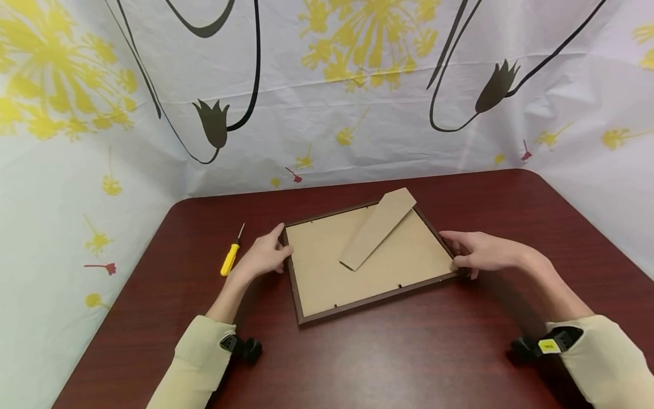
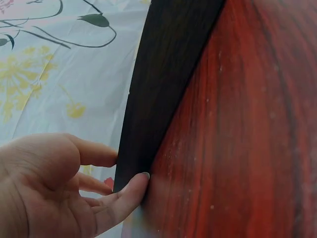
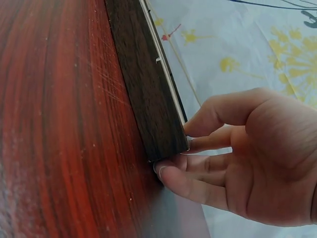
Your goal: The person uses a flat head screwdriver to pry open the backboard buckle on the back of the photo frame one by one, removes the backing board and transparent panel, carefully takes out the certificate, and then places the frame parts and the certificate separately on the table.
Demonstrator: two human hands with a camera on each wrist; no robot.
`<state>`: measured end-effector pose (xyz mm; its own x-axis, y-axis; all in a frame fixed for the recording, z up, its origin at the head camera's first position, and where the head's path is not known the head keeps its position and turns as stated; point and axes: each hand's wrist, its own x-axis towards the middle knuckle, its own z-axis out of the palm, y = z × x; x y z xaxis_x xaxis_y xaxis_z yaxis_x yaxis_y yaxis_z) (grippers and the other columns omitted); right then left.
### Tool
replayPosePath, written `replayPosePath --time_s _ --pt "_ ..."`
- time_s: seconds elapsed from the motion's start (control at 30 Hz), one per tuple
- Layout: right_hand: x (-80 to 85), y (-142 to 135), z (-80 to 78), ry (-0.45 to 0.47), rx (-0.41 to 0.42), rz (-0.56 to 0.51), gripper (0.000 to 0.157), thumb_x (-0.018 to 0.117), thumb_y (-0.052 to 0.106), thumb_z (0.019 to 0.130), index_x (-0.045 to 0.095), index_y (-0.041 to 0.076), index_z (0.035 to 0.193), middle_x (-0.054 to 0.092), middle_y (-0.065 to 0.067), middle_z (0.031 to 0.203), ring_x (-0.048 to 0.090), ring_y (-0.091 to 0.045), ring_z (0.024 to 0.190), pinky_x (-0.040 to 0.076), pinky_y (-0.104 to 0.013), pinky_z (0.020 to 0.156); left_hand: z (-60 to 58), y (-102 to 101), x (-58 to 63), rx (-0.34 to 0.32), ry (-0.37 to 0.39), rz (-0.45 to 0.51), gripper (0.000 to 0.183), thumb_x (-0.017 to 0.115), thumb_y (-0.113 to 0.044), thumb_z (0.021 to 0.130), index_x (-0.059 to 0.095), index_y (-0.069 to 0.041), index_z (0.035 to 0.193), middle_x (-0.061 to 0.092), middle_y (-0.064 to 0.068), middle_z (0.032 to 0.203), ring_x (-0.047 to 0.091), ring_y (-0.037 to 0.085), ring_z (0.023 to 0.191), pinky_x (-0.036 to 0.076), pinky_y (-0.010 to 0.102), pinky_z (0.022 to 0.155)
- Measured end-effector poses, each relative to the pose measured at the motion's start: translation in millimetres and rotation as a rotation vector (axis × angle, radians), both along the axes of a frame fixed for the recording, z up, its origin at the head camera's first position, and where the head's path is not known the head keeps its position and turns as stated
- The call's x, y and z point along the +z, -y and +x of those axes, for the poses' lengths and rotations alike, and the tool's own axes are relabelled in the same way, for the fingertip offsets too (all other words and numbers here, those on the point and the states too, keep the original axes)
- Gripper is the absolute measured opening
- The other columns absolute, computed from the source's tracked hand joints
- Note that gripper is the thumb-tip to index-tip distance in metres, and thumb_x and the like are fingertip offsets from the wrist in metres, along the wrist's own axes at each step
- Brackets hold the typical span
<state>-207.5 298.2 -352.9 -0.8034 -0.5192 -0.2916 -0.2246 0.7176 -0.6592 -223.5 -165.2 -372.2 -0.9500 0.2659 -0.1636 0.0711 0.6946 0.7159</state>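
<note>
A picture frame [image 1: 317,287] lies back side up on the dark red table, its brown rim around a tan backing board. On that board is a long cardboard stand leg [image 1: 380,227], slanting past the far edge. My left hand [image 1: 264,254] grips the frame's left side, thumb over the rim. In the left wrist view, fingers of the left hand [image 2: 64,188] reach the lower edge of the rim [image 2: 163,74]. My right hand [image 1: 482,251] holds the right side by the near corner. In the right wrist view, the right hand's [image 3: 247,153] fingertips curl beneath that corner.
A screwdriver [image 1: 232,253] with a yellow and black handle lies left of the frame, close to my left hand. White cloth [image 1: 327,142] with yellow and dark plant prints hangs behind and beside the table [image 1: 368,363]. Both wrists wear small dark cameras.
</note>
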Motion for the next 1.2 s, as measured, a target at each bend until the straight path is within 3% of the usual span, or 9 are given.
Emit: replayPosePath --time_s 0.17,0.43,0.57,0.67,0.77,0.9,0.97,1.07,1.2 --pt "0.6 -1.2 0.1 -0.024 -0.010 -0.020 0.075 0.066 0.003 0.089 0.027 -0.013 0.150 0.053 -0.009 0.091 0.064 -0.022 0.060 0.057 -0.035 0.058 -1.6 1.1 -1.3 -0.006 0.035 0.048 0.076 0.054 -0.014 0.101 0.009 0.002 0.160 0.060 0.014 0.088 0.065 0.021 0.065 0.058 0.035 0.069" --pt "-6.1 -2.7 -6.3 -0.188 -0.068 0.024 0.053 0.064 0.006 0.093 0.046 -0.010 0.140 0.064 -0.003 0.088 0.064 -0.017 0.060 0.055 -0.032 0.059 3.6 3.8 -0.1 0.035 0.117 0.187 0.078 0.060 -0.007 0.096 0.009 0.006 0.153 0.062 0.018 0.086 0.067 0.021 0.062 0.059 0.038 0.071" --pt "-9.9 -5.8 -8.6 -0.256 -0.126 0.053 0.043 0.063 0.009 0.096 0.053 -0.012 0.133 0.069 -0.007 0.091 0.064 -0.016 0.060 0.054 -0.032 0.056 7.7 1.8 5.8 0.046 0.179 0.154 0.077 0.067 -0.011 0.094 0.012 0.006 0.146 0.064 0.018 0.080 0.067 0.021 0.061 0.058 0.040 0.076" --pt "-11.3 -6.8 -9.5 -0.297 -0.160 0.078 0.038 0.063 0.012 0.099 0.056 -0.013 0.127 0.071 -0.009 0.088 0.063 -0.015 0.058 0.054 -0.031 0.054 11.6 -0.5 12.6 0.053 0.200 0.051 0.078 0.072 -0.020 0.093 0.016 0.003 0.141 0.062 0.015 0.071 0.067 0.022 0.062 0.054 0.041 0.087" --pt "-10.2 -7.7 -9.8 -0.297 -0.167 0.087 0.037 0.062 0.013 0.099 0.056 -0.014 0.124 0.069 -0.006 0.083 0.064 -0.016 0.058 0.054 -0.031 0.055 13.7 -0.2 17.0 0.045 0.128 -0.064 0.074 0.074 -0.027 0.092 0.025 0.005 0.137 0.062 0.020 0.087 0.067 0.026 0.077 0.049 0.045 0.092" --pt "-7.1 -6.0 -7.5 -0.247 -0.144 0.047 0.039 0.063 0.012 0.099 0.051 -0.014 0.126 0.066 -0.008 0.086 0.066 -0.017 0.061 0.056 -0.031 0.058 10.1 4.6 14.4 0.023 -0.077 -0.151 0.053 0.071 -0.023 0.094 0.046 0.009 0.129 0.055 0.024 0.114 0.056 0.034 0.102 0.046 0.049 0.091" --pt "-5.5 -4.1 -5.8 -0.218 -0.125 0.008 0.045 0.065 0.014 0.099 0.047 -0.012 0.131 0.063 -0.010 0.089 0.067 -0.017 0.064 0.056 -0.031 0.059 6.9 7.6 10.6 0.013 -0.158 -0.150 0.044 0.068 -0.018 0.095 0.054 0.008 0.126 0.056 0.023 0.115 0.054 0.035 0.106 0.046 0.049 0.091" --pt "-3.7 -1.3 -4.0 -0.192 -0.072 -0.072 0.052 0.070 0.015 0.097 0.043 -0.007 0.136 0.059 -0.010 0.087 0.067 -0.018 0.065 0.057 -0.032 0.061 2.5 10.9 4.8 0.000 -0.214 -0.117 0.038 0.068 -0.014 0.094 0.060 0.008 0.124 0.058 0.021 0.113 0.057 0.034 0.103 0.047 0.048 0.091" --pt "-3.3 -2.0 -3.3 -0.265 0.044 -0.106 0.032 0.075 0.016 0.093 0.057 0.004 0.117 0.056 -0.003 0.084 0.063 -0.015 0.071 0.055 -0.030 0.065 -1.8 13.6 0.4 -0.007 -0.237 -0.072 0.034 0.069 -0.012 0.094 0.063 0.007 0.121 0.062 0.020 0.111 0.060 0.033 0.098 0.049 0.048 0.089"
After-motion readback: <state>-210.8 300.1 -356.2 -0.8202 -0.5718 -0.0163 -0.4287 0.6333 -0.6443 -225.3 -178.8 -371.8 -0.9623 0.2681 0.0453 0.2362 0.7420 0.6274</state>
